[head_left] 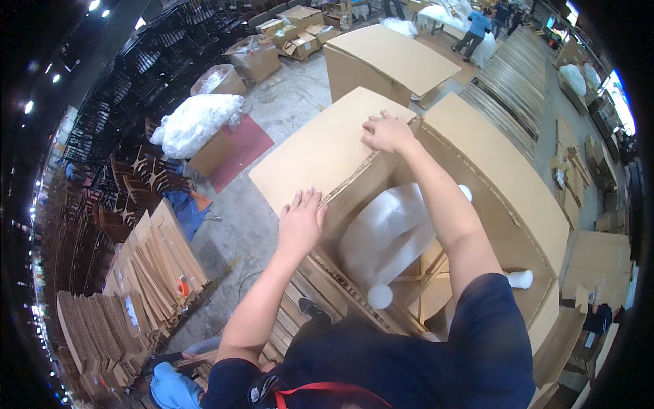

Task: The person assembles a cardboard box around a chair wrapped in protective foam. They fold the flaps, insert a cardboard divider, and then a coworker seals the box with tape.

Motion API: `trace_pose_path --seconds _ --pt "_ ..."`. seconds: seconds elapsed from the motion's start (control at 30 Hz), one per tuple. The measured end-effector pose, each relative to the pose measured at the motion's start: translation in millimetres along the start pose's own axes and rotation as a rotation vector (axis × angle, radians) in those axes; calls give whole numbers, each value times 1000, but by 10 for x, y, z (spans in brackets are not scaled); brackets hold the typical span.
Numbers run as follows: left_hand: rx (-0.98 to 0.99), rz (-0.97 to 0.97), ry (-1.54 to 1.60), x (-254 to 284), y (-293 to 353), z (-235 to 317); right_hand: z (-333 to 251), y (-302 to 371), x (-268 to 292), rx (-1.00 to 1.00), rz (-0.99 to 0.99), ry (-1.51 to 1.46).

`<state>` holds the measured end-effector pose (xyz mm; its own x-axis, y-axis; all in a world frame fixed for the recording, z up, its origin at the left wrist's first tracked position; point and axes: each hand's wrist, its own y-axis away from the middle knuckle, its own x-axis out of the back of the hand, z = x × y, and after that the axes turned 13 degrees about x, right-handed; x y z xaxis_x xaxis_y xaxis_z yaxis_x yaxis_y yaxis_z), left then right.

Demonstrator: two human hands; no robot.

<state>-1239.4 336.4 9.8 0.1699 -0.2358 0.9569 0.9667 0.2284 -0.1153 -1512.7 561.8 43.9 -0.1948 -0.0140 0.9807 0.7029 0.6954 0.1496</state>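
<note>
A large cardboard box (504,187) stands in front of me with its top open. My left hand (302,217) lies on the near left corner of its far flap (320,146), fingers stretched out. My right hand (387,133) rests on the same flap near its right end, fingers apart and somewhat bent. The flap leans outward, away from me. Inside the box is a piece wrapped in white foam sheet (388,225), with wooden bars (429,273) beside it. White foam rolls (379,296) show at the box's sides. My right forearm hides part of the contents.
Another large box (388,61) stands beyond mine. Flattened cardboard (157,266) is stacked at the left, with an orange tape dispenser (182,286) on it. White plastic wrap (201,126) fills a carton. A blue-capped person (174,387) is close at lower left; others work far off.
</note>
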Motion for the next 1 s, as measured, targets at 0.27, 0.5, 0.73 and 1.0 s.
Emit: trace_pose_path --seconds 0.27,0.5,0.73,1.0 --pt "-23 -262 -152 140 -622 622 659 -218 104 -54 -38 -303" --pt "-50 -273 -107 5 -551 468 333 -64 -191 -69 299 51" --pt "-55 -406 72 -84 -798 249 503 -289 -548 -22 459 92" --pt "94 -404 176 -66 -598 229 328 -113 -528 23 798 -179"
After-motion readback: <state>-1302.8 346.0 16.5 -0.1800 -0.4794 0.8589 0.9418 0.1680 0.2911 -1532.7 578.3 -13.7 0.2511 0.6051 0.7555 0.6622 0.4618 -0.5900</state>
